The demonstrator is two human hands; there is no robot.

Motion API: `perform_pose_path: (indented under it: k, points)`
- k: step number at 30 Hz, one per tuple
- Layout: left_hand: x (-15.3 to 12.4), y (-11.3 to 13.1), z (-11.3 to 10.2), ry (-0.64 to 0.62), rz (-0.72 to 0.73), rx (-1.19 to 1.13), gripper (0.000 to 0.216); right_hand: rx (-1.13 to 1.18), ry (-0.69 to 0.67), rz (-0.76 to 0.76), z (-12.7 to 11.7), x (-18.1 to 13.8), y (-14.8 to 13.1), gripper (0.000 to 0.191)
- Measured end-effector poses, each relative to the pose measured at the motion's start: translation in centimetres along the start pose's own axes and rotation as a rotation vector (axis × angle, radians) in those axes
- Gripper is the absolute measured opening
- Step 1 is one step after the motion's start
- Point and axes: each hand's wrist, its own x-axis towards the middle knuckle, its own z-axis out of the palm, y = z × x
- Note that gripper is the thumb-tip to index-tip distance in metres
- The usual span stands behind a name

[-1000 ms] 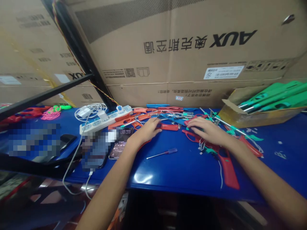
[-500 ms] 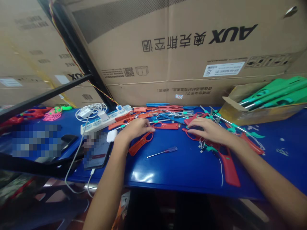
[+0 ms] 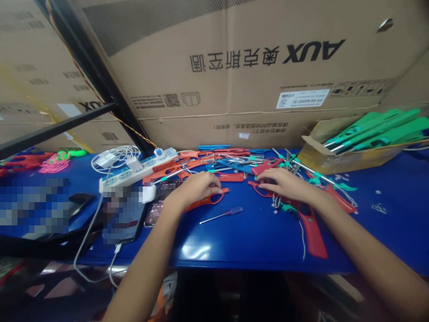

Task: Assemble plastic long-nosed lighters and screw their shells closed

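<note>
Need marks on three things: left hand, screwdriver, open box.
Left hand [image 3: 200,185]: head view, on the back of the hand.
Screwdriver [image 3: 229,212]: head view, on the handle, near the shaft.
Open box [image 3: 351,163]: head view, on the front wall.

The one view looks from the person's head, forward and down across a blue table; it faces a large cardboard box, which fills much of the upper part; it sits near enough that both forearms reach in from below, with the left hand and right hand around mid-height.
</note>
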Motion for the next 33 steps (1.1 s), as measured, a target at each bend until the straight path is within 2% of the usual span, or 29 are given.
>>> perform_pose_path:
  k: [2,4,6,8,12,16,18,21,25,30,33]
  points:
    - [0.5,-0.1,0.5,0.043,0.064,0.013,0.019,0.002,-0.008,-0.005,0.0,0.0,0.0,0.019]
    - [0.8,-0.2,1.0,0.089,0.070,0.032,0.017,-0.002,0.032,-0.012,0.0,0.0,-0.3,0.020]
    - [1.0,-0.3,1.2,0.127,0.044,0.048,0.015,-0.005,0.151,-0.040,-0.2,0.0,-1.1,0.021]
    - [1.0,-0.4,1.0,0.174,0.006,0.061,0.014,0.023,0.329,-0.095,-0.4,0.1,-2.1,0.021]
    - [0.4,-1.1,-0.4,0.345,-0.122,0.085,0.020,0.097,0.629,-0.196,-0.6,0.1,-4.6,0.019]
    - [-0.2,-2.0,-1.5,0.578,-0.257,0.100,0.022,0.066,0.806,-0.297,0.3,0.2,-6.3,0.027]
    - [-0.3,-2.2,-1.6,0.637,-0.273,0.102,0.022,0.040,0.825,-0.364,0.9,0.0,-7.0,0.034]
    - [-0.1,-2.0,-1.4,0.593,-0.274,0.100,0.023,0.003,0.741,-0.460,1.5,-0.3,-7.9,0.040]
    - [0.0,-1.7,-1.2,0.542,-0.299,0.105,0.026,-0.013,0.481,-0.548,1.9,-0.6,-9.0,0.029]
    - [-0.1,-2.7,-0.8,0.415,-0.195,0.112,0.024,0.012,0.162,-0.516,3.1,-0.6,-9.5,0.024]
    - [0.2,-3.2,-0.2,0.388,-0.217,0.172,0.023,0.001,0.026,-0.514,4.3,-0.5,-9.5,0.023]
